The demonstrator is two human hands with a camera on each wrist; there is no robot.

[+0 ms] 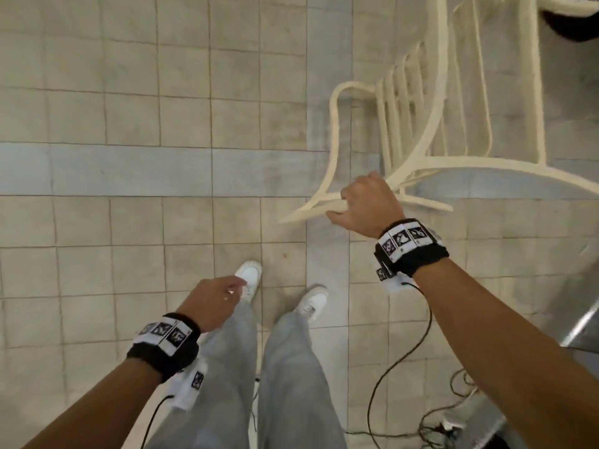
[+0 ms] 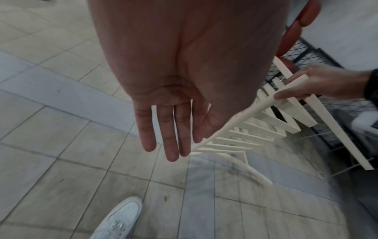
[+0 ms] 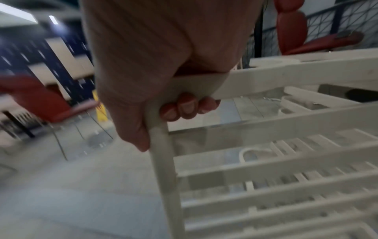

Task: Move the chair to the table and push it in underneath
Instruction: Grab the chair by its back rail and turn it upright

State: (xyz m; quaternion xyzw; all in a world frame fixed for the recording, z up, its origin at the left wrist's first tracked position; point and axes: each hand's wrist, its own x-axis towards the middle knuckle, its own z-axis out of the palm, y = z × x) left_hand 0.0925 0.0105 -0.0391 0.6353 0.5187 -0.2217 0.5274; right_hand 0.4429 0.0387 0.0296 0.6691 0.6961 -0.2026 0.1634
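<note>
- Can't see any table for sure; only a grey metallic edge (image 1: 583,322) cut off at the right of the head view, too little to call.
- Top right of the head view chops off the cream slatted chair (image 1: 418,102), so seat and legs mostly out of sight there.
- Right wrist view smeared with blur: red chairs (image 3: 319,43) and dark blue railing behind, details mushy.
- Left wrist view mostly filled by palm and forearm, blocking a good chunk of the floor.
- Chair sits ahead and to the right over the tiled floor (image 1: 129,108), tilted, backrest corner right inside the right hand (image 1: 366,202); can't tell whether any leg touches the floor.
- Right hand wrapped around that top corner where rail meets upright, fingertips (image 3: 186,107) curled under the rail, thumb lying along the upright.
- Right arm stretched forward, wrist band on, cable dangling from it.
- Left hand (image 1: 217,296) low beside the hip above the white shoes (image 1: 249,277), holding nothing.
- Left fingers (image 2: 169,137) straight and relaxed, close together, palm toward the wrist camera, apart from the chair.
</note>
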